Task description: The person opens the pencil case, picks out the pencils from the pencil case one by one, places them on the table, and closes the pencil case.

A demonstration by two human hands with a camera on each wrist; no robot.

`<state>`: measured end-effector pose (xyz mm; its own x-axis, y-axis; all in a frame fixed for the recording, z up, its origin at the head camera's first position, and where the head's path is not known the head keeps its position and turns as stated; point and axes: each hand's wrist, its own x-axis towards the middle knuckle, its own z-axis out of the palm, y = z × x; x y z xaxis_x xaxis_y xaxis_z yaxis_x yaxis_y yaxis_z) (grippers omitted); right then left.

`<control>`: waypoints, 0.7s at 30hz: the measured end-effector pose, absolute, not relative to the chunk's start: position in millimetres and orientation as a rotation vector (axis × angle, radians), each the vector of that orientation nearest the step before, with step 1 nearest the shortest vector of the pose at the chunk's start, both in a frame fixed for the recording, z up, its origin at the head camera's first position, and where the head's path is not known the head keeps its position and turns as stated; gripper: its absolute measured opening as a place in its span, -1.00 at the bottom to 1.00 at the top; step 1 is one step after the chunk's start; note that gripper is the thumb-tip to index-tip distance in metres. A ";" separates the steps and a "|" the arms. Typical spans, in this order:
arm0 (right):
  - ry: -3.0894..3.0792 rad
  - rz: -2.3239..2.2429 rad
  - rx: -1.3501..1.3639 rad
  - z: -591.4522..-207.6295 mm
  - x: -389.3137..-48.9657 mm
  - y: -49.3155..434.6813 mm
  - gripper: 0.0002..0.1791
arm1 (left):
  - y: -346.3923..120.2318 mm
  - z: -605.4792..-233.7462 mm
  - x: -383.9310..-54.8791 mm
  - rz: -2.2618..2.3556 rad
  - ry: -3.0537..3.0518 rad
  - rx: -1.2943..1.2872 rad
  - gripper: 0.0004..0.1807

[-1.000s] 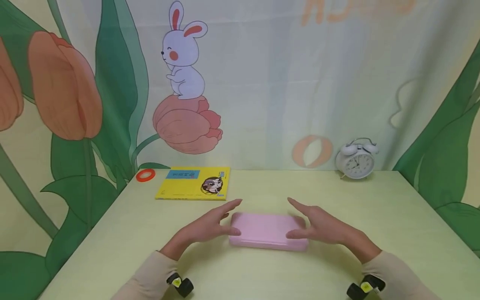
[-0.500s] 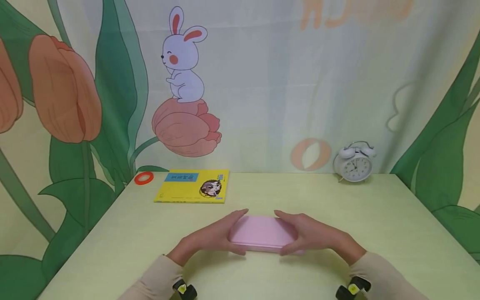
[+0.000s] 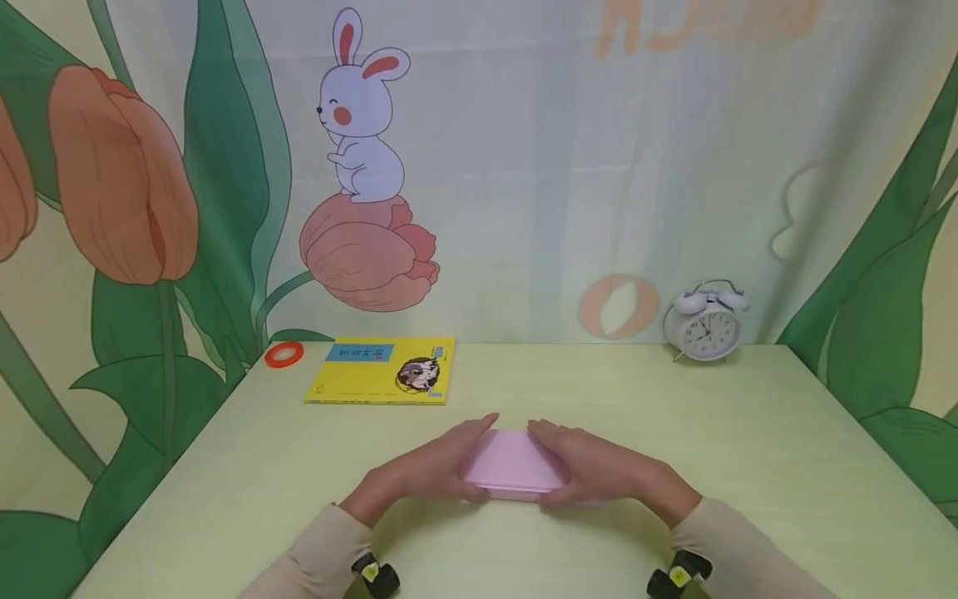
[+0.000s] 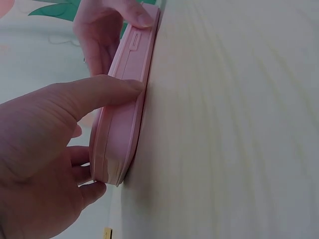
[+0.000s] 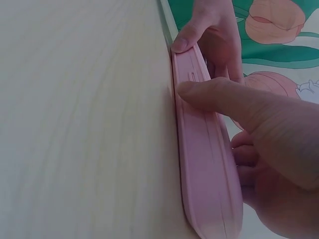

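Note:
A closed pink pencil case lies flat on the table, its long side facing me. My left hand grips its left part, thumb on the front side and fingers behind. From the other side my right hand holds it the same way, the thumb on the front nearer the middle. In the left wrist view the front side of the case shows a small clasp and a seam between lid and base. The right wrist view shows the right end of the case reaching past my right thumb.
A yellow book with a blue label lies at the back left of the table, beside an orange-red ring. At the back right stands a white alarm clock. A printed curtain hangs behind the table.
Both hands have come down from above the pencil case and taken hold of it. In the last half second the right hand has slid left along it.

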<state>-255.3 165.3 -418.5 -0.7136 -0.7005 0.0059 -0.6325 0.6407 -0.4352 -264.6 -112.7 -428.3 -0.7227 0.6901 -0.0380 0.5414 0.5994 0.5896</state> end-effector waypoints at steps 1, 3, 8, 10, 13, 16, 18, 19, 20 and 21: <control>2.697 -0.614 -1.104 -418.0 -254.8 165.2 0.10 | -112.6 -428.1 -264.5 0.816 2.566 1.012 0.16; 2.695 -0.611 -1.112 -417.5 -254.3 165.1 0.06 | -112.5 -427.8 -264.6 0.818 2.564 1.017 0.17; 2.693 -0.608 -1.137 -420.7 -255.2 165.0 -0.03 | -113.4 -428.8 -265.0 0.803 2.572 1.033 0.17; 2.697 -0.598 -1.143 -422.8 -255.7 165.4 -0.06 | -113.7 -429.6 -265.0 0.792 2.574 1.041 0.16; 2.702 -0.590 -1.151 -424.5 -256.3 166.3 -0.06 | -113.7 -431.1 -265.3 0.774 2.582 1.062 0.16; 2.704 -0.588 -1.161 -424.4 -257.3 166.6 -0.06 | -113.3 -431.6 -265.5 0.767 2.592 1.071 0.15; 2.706 -0.582 -1.174 -423.8 -258.2 166.6 -0.06 | -113.0 -432.1 -266.0 0.764 2.599 1.076 0.13; 2.709 -0.578 -1.181 -423.6 -258.7 166.6 -0.07 | -113.0 -432.1 -266.2 0.759 2.604 1.077 0.12; 2.713 -0.572 -1.188 -423.2 -258.9 166.7 -0.07 | -112.7 -431.8 -266.3 0.760 2.608 1.081 0.11; 2.717 -0.568 -1.194 -422.9 -259.1 166.8 -0.07 | -112.5 -431.6 -266.5 0.760 2.613 1.090 0.11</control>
<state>-259.1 166.8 -422.9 -0.6814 -0.7308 0.0404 -0.6858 0.6181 -0.3843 -266.5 -112.5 -431.6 -0.7047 0.7095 0.0050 0.6016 0.5937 0.5345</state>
